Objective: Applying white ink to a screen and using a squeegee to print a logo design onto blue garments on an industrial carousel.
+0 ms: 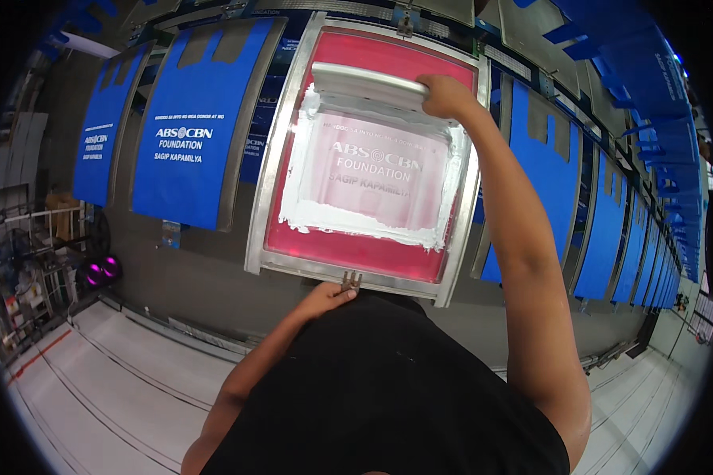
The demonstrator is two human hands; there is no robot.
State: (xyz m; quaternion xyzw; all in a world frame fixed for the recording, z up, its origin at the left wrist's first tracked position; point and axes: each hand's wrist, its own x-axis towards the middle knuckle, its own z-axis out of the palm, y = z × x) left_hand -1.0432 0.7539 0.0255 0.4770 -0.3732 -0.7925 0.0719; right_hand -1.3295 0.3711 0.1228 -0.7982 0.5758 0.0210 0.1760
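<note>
A screen-printing frame [257, 229] with pink mesh [356, 260] lies in front of me, with white ink [301, 214] around a pale printed stencil area. My right hand [448, 96] grips a long metal squeegee [368, 78] near the screen's top, at the squeegee's right end. My left hand [329, 296] is closed on a small pronged metal fitting [351, 280] at the middle of the frame's lower edge, close to my dark shirt.
Blue cut fabric pieces with white print [178, 190] rest on metal boards in a row left and right [531, 206], receding to the right. More blue pieces [642, 79] hang at upper right. Shelving and machinery with purple lights [103, 271] stand at far left, above a white floor [111, 380].
</note>
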